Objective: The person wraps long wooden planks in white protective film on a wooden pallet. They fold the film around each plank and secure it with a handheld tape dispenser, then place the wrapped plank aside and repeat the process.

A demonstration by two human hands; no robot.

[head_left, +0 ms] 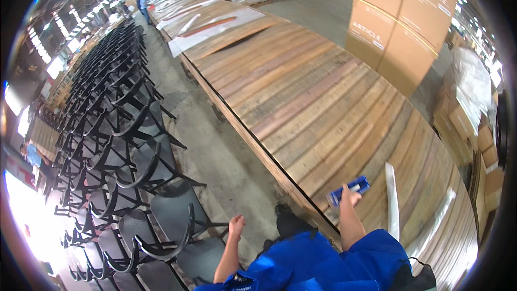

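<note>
My right hand (351, 196) is closed around a blue, boxy hand tool (362, 184) with a pale middle part; its exact kind is too blurred to tell. The tool is over the near end of a long plank-topped wooden table (312, 97), close to the left edge. To its right, a narrow white strip (391, 194) lies across the boards. Away from the table, my left hand (236, 226) hangs low over the aisle with its fingers curled in and nothing visible in them. A black chair (180, 207) stands nearest to it.
Rows of black chairs (126, 129) run along the left of the concrete aisle (215, 153). Tall cardboard boxes (398, 27) stand beyond the table's right side. White sheeting (237, 19) and loose boards cover the table's far part. A person (144, 8) stands beside its far end.
</note>
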